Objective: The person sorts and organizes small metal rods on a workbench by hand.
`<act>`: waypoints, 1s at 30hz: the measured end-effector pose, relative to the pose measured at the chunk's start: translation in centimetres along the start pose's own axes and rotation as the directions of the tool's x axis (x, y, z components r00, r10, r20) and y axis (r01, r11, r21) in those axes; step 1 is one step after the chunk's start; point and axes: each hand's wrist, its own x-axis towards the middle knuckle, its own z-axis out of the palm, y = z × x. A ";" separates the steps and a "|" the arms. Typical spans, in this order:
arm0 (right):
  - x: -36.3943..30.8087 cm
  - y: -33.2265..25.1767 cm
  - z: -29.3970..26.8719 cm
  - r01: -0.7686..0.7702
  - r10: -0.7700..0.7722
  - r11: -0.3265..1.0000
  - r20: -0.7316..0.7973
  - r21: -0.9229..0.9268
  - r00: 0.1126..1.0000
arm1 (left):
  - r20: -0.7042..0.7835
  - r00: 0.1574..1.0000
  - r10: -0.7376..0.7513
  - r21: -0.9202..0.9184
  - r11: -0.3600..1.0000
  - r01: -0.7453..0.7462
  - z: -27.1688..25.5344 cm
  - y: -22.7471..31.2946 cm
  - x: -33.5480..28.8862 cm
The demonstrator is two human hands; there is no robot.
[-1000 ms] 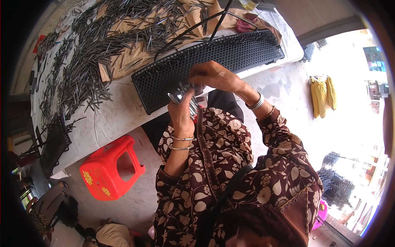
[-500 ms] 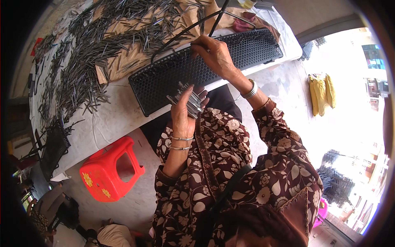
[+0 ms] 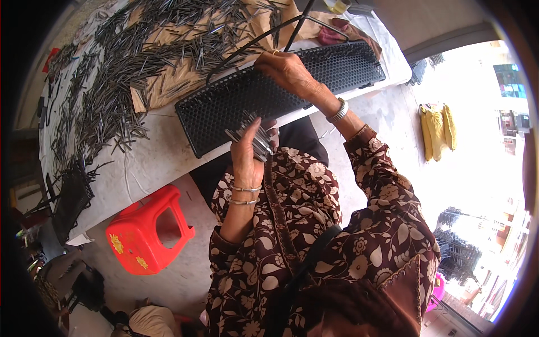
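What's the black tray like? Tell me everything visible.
The tray is long, narrow, rectangular and black, its face a close grid of small holes; whether metal or plastic is unclear. It lies aslant along the near edge of the table, its left end closer to the person. Black rods rise by its far side. The right hand is over it, contact uncertain, hiding part of it; the left hand is by its near edge.

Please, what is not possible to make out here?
Head view, right grip: whether it holds anything; its fingers hide this.
Head view, metal pieces: exact count; they overlap, and the left grip covers parts.
Head view, table: far side, cut by upper edge.
Head view, dark wire items: exact shapes; glare.
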 end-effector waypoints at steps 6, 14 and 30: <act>-0.2 0.4 0.8 0.287 -0.299 0.905 0.009 -0.314 0.954 | 0.053 0.999 -0.013 -0.016 1.000 0.014 0.3 0.1 -0.3; -2.3 -7.0 -2.2 -0.287 0.122 0.868 0.386 0.405 0.914 | 0.085 0.993 0.078 0.033 0.996 -0.081 -0.7 -0.1 -0.3; -1.5 -3.9 -0.4 -0.234 0.245 0.969 -0.234 0.073 0.941 | 0.165 0.985 -0.047 -0.096 0.993 0.064 -0.9 0.0 -0.2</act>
